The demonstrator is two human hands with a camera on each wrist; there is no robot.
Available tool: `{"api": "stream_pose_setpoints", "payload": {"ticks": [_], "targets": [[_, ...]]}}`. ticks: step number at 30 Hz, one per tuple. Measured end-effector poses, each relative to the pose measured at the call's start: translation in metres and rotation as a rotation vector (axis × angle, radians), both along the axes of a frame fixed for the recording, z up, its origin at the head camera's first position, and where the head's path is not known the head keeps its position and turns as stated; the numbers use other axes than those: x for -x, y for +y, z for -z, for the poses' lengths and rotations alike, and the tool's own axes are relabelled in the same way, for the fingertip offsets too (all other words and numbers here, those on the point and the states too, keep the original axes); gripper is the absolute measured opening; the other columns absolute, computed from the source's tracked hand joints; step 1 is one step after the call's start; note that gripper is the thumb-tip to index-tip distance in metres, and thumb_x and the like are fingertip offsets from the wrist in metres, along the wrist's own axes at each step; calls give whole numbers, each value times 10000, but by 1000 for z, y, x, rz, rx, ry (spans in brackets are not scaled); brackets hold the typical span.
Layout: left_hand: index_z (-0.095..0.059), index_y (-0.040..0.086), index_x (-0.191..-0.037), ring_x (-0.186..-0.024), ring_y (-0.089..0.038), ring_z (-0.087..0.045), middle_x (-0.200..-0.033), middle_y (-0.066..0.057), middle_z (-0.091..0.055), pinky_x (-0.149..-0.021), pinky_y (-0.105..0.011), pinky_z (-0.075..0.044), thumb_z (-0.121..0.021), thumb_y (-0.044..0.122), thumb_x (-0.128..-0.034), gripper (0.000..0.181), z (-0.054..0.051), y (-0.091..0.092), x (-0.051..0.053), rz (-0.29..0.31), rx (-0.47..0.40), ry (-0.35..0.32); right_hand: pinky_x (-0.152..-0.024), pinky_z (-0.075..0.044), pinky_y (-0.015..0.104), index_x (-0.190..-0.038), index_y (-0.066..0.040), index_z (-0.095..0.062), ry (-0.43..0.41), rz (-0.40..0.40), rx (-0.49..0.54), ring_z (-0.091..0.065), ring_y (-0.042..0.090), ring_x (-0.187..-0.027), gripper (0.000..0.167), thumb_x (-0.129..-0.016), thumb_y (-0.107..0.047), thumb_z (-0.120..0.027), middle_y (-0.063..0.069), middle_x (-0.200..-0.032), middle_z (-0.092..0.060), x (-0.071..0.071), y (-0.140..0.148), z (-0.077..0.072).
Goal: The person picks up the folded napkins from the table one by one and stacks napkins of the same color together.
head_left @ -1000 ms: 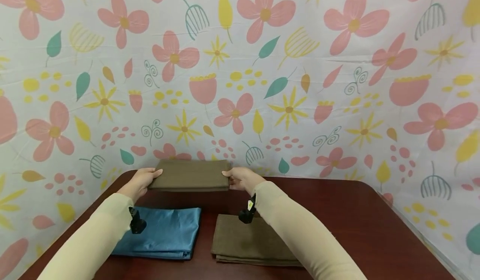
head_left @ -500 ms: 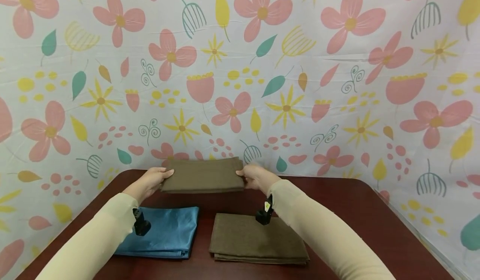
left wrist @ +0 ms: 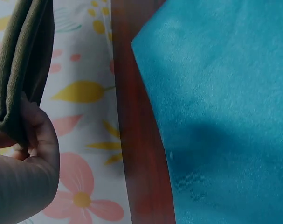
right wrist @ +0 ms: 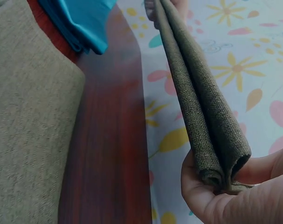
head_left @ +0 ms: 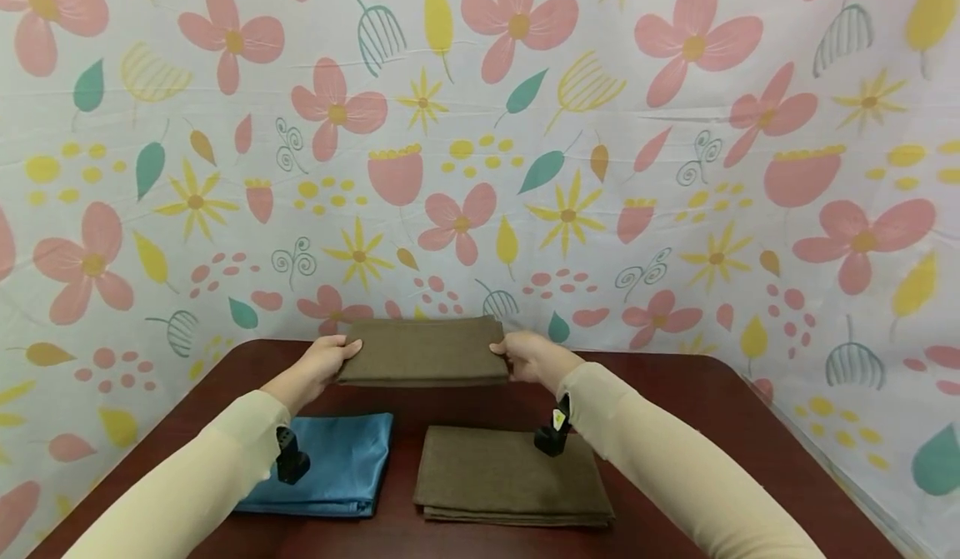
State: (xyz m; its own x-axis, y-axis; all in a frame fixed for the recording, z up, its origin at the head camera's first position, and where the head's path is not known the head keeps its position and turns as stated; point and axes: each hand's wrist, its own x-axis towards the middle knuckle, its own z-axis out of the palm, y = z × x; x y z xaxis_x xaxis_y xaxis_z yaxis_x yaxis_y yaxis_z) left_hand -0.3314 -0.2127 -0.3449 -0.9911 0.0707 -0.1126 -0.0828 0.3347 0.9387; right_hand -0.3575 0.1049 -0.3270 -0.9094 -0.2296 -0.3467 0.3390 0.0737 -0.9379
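Note:
A folded olive-brown cloth (head_left: 423, 352) is held up above the far part of the table, stretched level between both hands. My left hand (head_left: 318, 365) pinches its left end, thumb on top; the left wrist view shows the fingers curled round the folded layers. At the opposite end my right hand (head_left: 536, 357) grips the cloth the same way, and in the right wrist view its doubled folds (right wrist: 202, 112) run from this hand to the other. Below the left forearm lies a folded shiny blue cloth (head_left: 337, 463), partly covered by the sleeve. Another folded olive-brown cloth (head_left: 510, 476) lies below the right wrist.
The dark red-brown table (head_left: 675, 409) has rounded far corners. Right behind its far edge hangs a white curtain (head_left: 465, 167) printed with flowers and leaves. A small black wrist camera (head_left: 552, 436) sits under each cuff.
Both hands have carried the held cloth to the right, from above the blue cloth's side to nearer the middle. The two cloths on the table stay where they were.

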Motion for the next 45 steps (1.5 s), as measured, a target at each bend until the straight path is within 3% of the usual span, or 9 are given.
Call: {"api": "stream_pose_setpoints", "payload": {"ticks": [6,13,22,31,35,37,40,43,45], "targets": [[-487,-52,-1318,-721,-109,-590,-838,2,-626,-742,-312,-520,-415,268,-1056,420,0,8,-4,-15,36,26,-1074,-403,486,-1485,48,-192,9,-10,-18,-470,326,-1184,505,-1030,-51,-388,259,-1448,-331,-7,8,-1],[-552,-44,-1225,-689,-113,-564,-788,14,-611,-681,-273,-483,-437,247,-1050,358,-1,19,-8,-10,18,52,-1144,-290,559,-1537,12,69,4,-23,0,-275,427,-1392,682,-1032,-45,-386,276,-1569,-97,-17,21,-9],[-571,-33,-1167,-714,-111,-584,-837,-11,-626,-701,-267,-501,-468,209,-1040,292,1,33,-19,10,-9,76,-1153,-274,563,-1529,2,126,12,-44,-23,-262,431,-1406,720,-1031,-51,-393,283,-1586,-15,-27,40,-12],[-507,-95,-1301,-832,-101,-651,-1060,-122,-659,-800,-329,-572,-471,134,-1032,354,1,45,-29,51,-94,72,-1162,-231,581,-1509,16,180,20,-98,-4,-131,438,-1443,775,-1024,-61,-420,294,-1575,108,-38,60,-11],[-517,-90,-1290,-838,-111,-656,-1048,-116,-668,-805,-332,-571,-469,138,-1033,347,0,51,-34,65,-103,50,-1140,-268,587,-1516,10,168,27,-99,-13,-144,454,-1439,792,-1021,-85,-443,308,-1576,58,-45,68,-11],[-516,-90,-1283,-839,-112,-656,-1041,-113,-671,-808,-335,-569,-456,139,-1038,340,1,54,-36,81,-112,46,-1098,-339,567,-1521,13,150,32,-95,-15,-242,436,-1405,790,-1021,-98,-452,311,-1572,-25,-47,72,-10],[-511,-86,-1284,-846,-117,-664,-1042,-116,-677,-807,-337,-573,-437,135,-1044,334,4,58,-39,92,-143,38,-993,-448,491,-1524,23,121,35,-94,-20,-445,352,-1251,785,-1018,-112,-463,304,-1546,-140,-50,79,-10],[-505,-80,-1298,-872,-133,-671,-1076,-138,-674,-815,-348,-577,-430,135,-1046,340,7,62,-42,92,-173,31,-891,-505,400,-1522,38,-6,50,-119,-21,-575,214,-1026,706,-1013,-112,-472,229,-1371,-419,-53,88,-8],[-504,-78,-1307,-888,-142,-674,-1095,-144,-670,-826,-360,-578,-437,132,-1043,344,8,65,-43,92,-191,30,-857,-525,370,-1509,63,-43,63,-139,-24,-607,172,-941,687,-1008,-107,-482,182,-1267,-484,-55,93,-7]]}}
